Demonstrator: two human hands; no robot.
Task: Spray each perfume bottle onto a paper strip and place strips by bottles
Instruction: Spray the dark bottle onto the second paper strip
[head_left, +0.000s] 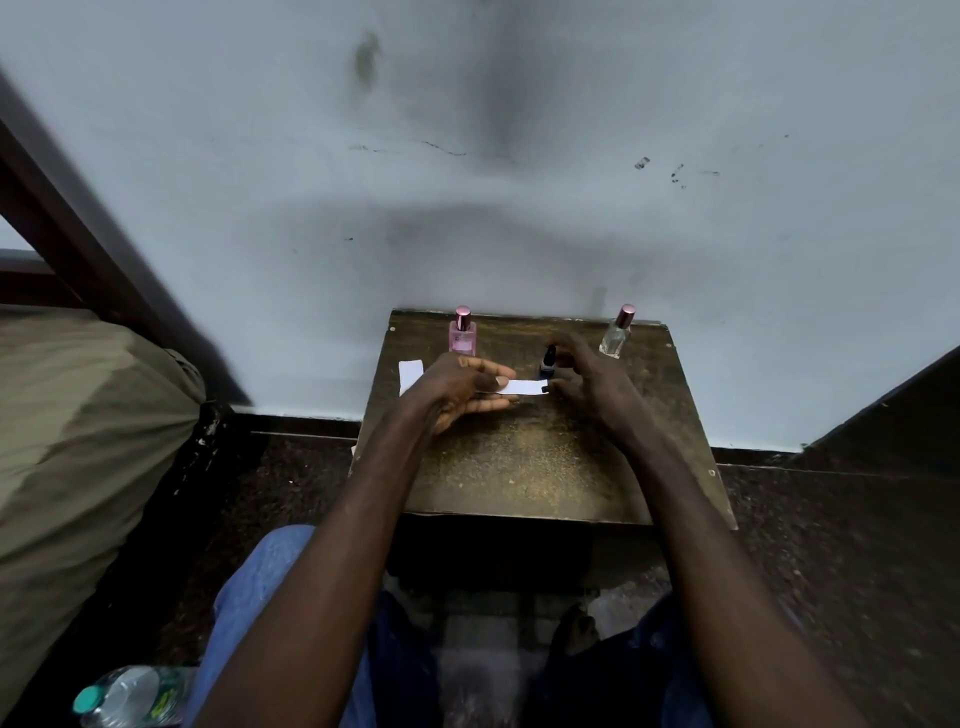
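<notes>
table (519, 467): dark, worn wooden top | far left: pink bottle (462, 336), upright | far right: clear bottle (616, 335), upright | between them, slightly nearer: small dark bottle (548, 359), upright | left edge: loose strip (409, 371) lying flat, my left hand (457, 387) partly over it | held strip (527, 387), pinched in that hand: can't tell if it touches the top

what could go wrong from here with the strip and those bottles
1. The right hand hovers right beside the small dark bottle, so a careless reach may tip it over.
2. The spare strip lies near the left edge of the table, by the pink bottle. The left hand, pinching the held strip, is close enough that it might brush the spare strip off.
</notes>
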